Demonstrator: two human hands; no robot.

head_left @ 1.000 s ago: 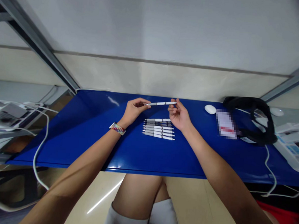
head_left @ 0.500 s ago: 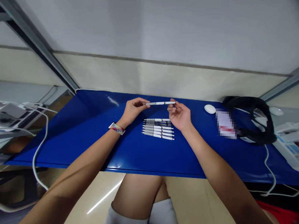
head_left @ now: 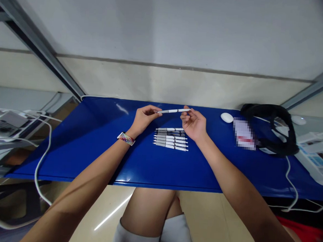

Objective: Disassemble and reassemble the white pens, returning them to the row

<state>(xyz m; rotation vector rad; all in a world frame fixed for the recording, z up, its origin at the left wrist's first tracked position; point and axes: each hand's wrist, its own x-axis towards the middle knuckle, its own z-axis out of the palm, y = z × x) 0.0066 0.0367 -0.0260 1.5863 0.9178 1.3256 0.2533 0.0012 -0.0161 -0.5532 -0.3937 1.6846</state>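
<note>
A white and grey pen [head_left: 174, 111] is held nearly level above the far part of the blue table [head_left: 94, 153]. My left hand [head_left: 145, 118] pinches its grey tip end between thumb and fingers. At the other end, the fingertips of my right hand [head_left: 194, 123] close on the pen's push button. Below the hands several similar pens [head_left: 171, 140] lie side by side in a row, tips pointing left. My right hand partly covers the ends of the farthest ones.
To the right lie a white mouse [head_left: 227, 118], a blurred white and red packet [head_left: 244, 133] and a black head strap [head_left: 293, 132]. White cables [head_left: 43, 154] hang at the left. A wall [head_left: 163, 84] stands behind the table, with metal posts [head_left: 63, 67] at both sides.
</note>
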